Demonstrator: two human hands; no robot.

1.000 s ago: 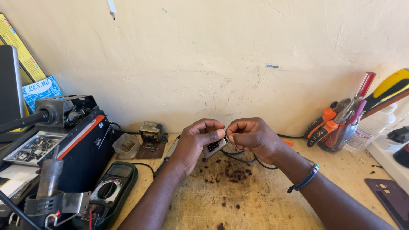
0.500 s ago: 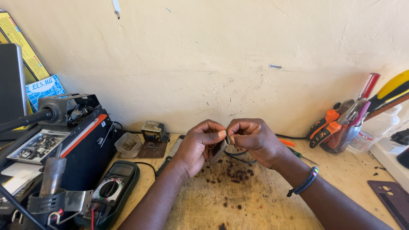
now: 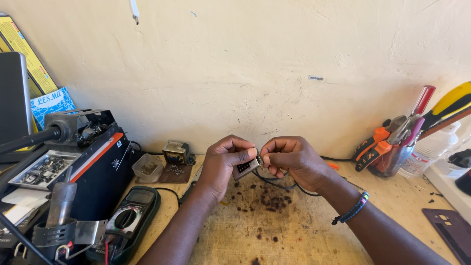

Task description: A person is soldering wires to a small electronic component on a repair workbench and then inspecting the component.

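1. A scuffed cream wall point(image 3: 255, 64) is seen behind a worn wooden workbench point(image 3: 274, 240) speckled with dark burn marks.
2. One small grey connector block point(image 3: 245, 168) is held above the bench, roughly over the burn marks and just in front of the wall.
3. The block's long axis is tilted, rising from lower left to upper right; its face with a row of dark slots is turned toward the camera.
4. The left hand point(image 3: 226, 162) is closed around the block, thumb pressed on its upper edge.
5. The right hand point(image 3: 294, 159) is pinched at the block's upper right end, fingertips meeting those of the left; what is pinched is too small to tell.
6. One black cable point(image 3: 279, 185) is seen looping beneath the block and the right hand.
7. One beaded bracelet point(image 3: 351, 210) is worn on the right wrist.
8. Left of the block, one digital multimeter point(image 3: 128, 216), one clear plastic tray point(image 3: 147, 168) and one small transformer point(image 3: 176, 152) are counted.
9. Right of the block, a cluster of pliers and screwdrivers point(image 3: 402, 132) is leaned against the wall.
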